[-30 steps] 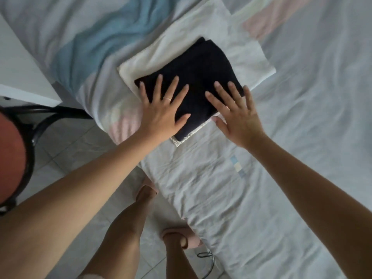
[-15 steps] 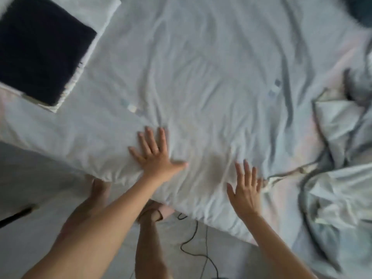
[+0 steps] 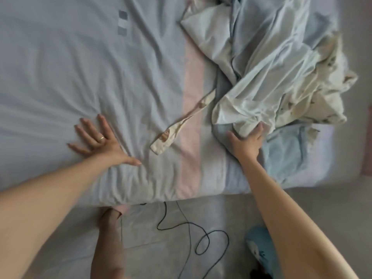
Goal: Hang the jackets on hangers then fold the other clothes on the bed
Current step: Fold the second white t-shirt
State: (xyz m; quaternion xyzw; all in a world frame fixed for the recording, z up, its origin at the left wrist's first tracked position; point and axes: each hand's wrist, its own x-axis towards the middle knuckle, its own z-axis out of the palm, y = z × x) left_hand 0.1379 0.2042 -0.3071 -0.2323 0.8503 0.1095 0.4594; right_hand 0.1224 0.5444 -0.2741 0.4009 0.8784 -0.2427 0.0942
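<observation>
A crumpled heap of pale blue clothes [image 3: 267, 63] lies on the right part of the bed [image 3: 70, 63]. A cream patterned garment [image 3: 314, 97] is bunched at the heap's right side, and its long strip [image 3: 181, 125] trails left across the sheet. Denim-like light blue fabric [image 3: 285, 150] lies under the heap near the bed's edge. My right hand [image 3: 246, 142] reaches into the lower edge of the pale blue heap, its fingertips hidden under the fabric. My left hand [image 3: 100, 140] presses flat on the bare sheet with fingers spread, a ring on one finger.
The bed's near edge runs across the view below my hands. A black cable [image 3: 193, 232] loops on the tiled floor. A blue slipper [image 3: 259, 250] lies on the floor beside my right arm. My leg [image 3: 108, 238] stands close against the bed.
The view has swung right along the bed; the folded dark garment is out of sight. My right hand has reached the pale blue heap. My left hand still rests flat on the sheet.
</observation>
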